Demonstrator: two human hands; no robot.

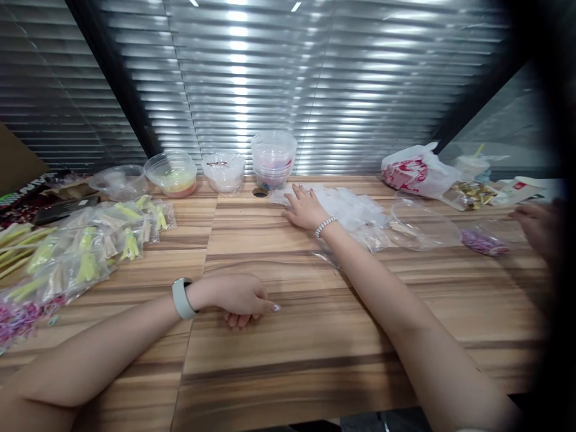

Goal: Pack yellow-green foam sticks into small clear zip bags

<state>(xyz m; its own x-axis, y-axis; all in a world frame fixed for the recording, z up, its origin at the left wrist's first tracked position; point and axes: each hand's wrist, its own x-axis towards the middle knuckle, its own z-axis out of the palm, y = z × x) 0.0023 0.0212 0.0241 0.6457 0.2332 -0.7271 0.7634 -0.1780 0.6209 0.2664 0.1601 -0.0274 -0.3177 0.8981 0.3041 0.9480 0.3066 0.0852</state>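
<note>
In the head view, right hand [306, 210] flat on a pile of apparently empty clear plastic bags [353, 204], fingers [299, 193] spread apart. Left hand [238, 297] on the wooden tabletop [315, 354], nearer than the pile, fingers [252, 306] loosely together, clamped on nothing. Left of the pile, a heap of filled zip bags [81, 252], too overlapped to count, and three clear tubs [171, 173] plus one stack of tubs [273, 156]. Right of the pile, one clear bowl [423, 227] and a co-worker's hand [537, 225].

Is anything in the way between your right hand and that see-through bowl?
Yes. The heap of clear plastic bags that your right hand rests on spreads across the wood, between that hand and the clear plastic bowl.
</note>
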